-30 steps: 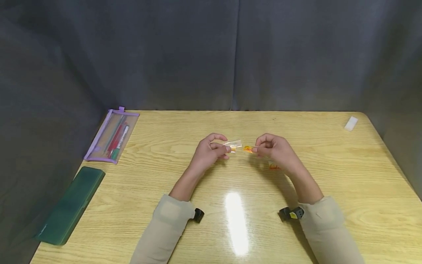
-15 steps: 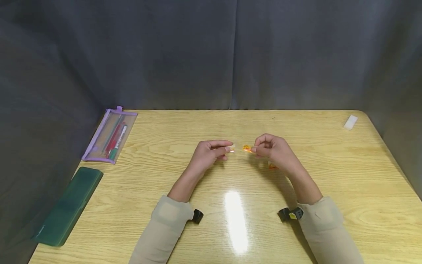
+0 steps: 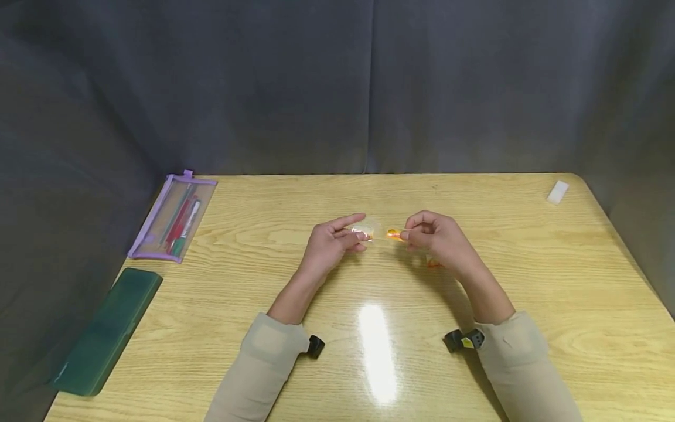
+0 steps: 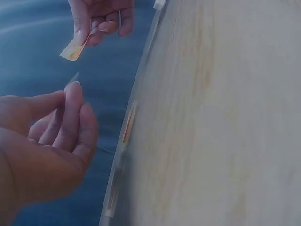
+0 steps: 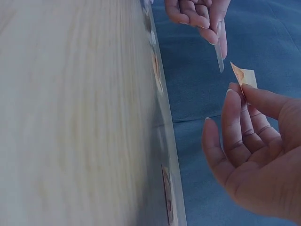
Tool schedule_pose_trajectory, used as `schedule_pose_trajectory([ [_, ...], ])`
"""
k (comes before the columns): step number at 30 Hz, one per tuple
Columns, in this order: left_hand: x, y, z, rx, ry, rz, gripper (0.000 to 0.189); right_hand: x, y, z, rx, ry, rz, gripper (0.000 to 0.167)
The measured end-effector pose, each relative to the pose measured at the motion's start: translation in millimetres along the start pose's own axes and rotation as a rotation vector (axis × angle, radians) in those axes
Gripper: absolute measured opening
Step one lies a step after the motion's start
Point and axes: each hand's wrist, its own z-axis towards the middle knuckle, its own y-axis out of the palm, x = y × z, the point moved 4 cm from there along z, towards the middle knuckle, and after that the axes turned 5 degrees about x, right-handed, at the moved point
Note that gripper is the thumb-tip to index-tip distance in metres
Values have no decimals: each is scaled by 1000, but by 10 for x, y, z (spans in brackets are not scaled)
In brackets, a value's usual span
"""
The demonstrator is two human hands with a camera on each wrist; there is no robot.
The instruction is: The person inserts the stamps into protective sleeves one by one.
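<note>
Over the middle of the table, my left hand (image 3: 328,246) pinches a small shiny clear plastic piece (image 3: 365,231) between thumb and fingers, with a bit of orange near the thumb tip. In the left wrist view only a thin sliver of that plastic piece (image 4: 73,78) shows. Facing it, my right hand (image 3: 440,240) pinches a small yellow-and-orange printed wrapper (image 3: 394,234); the wrapper (image 5: 246,76) has a toothed edge in the right wrist view. A narrow gap separates the two pieces. Beneath the right hand lies another orange-marked clear wrapper (image 3: 434,262), partly hidden.
A mesh pouch (image 3: 173,220) with purple trim and several pens lies at the table's back left. In front of it is a dark green case (image 3: 108,334). A small white block (image 3: 557,192) sits at the back right corner. Dark curtains (image 3: 263,88) enclose the table.
The left index finger came down over the clear plastic piece and lifted again, and that piece now sits differently in the fingers. The right hand keeps its pinch, nearly still.
</note>
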Motion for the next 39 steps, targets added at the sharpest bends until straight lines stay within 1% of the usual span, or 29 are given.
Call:
schedule_pose_trajectory([
  [2,12,8,-4,-17,5,-2,50,-16,-10,-1,0,-1,12,20],
  [4,17,16,-8,-21,1,-4,51,-32,-14,-3,0,1,23,20],
  [8,27,29,-25,-20,-10,3,34,-44,-16,-1,-2,6,37,20],
  [10,37,31,-31,-24,-3,13,26,-48,-16,-2,1,6,32,21],
  [14,45,26,-30,-28,1,45,21,-46,-19,-12,8,8,14,21],
  [20,40,10,-47,-36,-22,112,26,-50,-30,-38,19,25,-5,27],
  [24,58,20,-52,-47,-18,147,31,-73,-31,-33,31,10,2,29],
  [30,89,53,-57,-68,2,98,18,-85,-22,-22,41,0,10,29],
  [32,100,62,-61,-69,14,100,16,-85,-22,-23,47,2,12,29],
  [35,107,63,-66,-57,26,117,16,-89,-18,-27,46,4,23,29],
  [39,92,48,-62,-27,20,87,19,-102,-12,-39,42,5,36,29],
])
